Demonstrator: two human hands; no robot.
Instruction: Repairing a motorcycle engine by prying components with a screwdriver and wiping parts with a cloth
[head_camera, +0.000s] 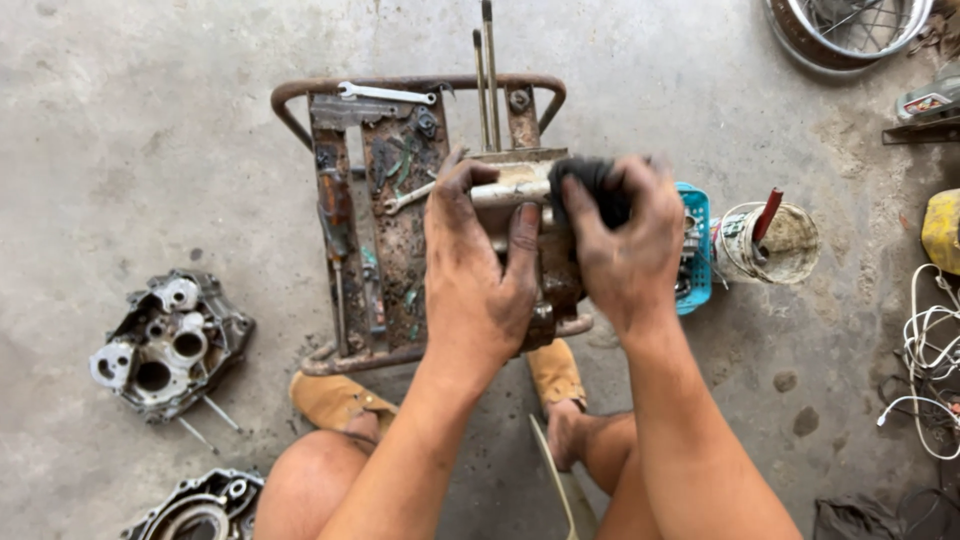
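- Right now the person is squatting over a rusty metal rack on the concrete floor, and both hands are meeting on one grimy engine part that is sitting on the rack's right half.
- The left hand is lying over the near face of the part, fingers curled and closed around it, the thumb reaching up along its left edge.
- The right hand is pressing a dark rag against the part's upper right side; its fingers are bunched around the rag, gripping it firmly.
- The part is lying straight ahead of the person, directly under and between the two hands, so neither hand is nearer than the other; both are touching it.
- Two long studs are sticking out of the part away from the person, marking its long axis as running from near to far.
- A spanner is resting on the rack's far rail, and another engine casing is lying well apart on the left.
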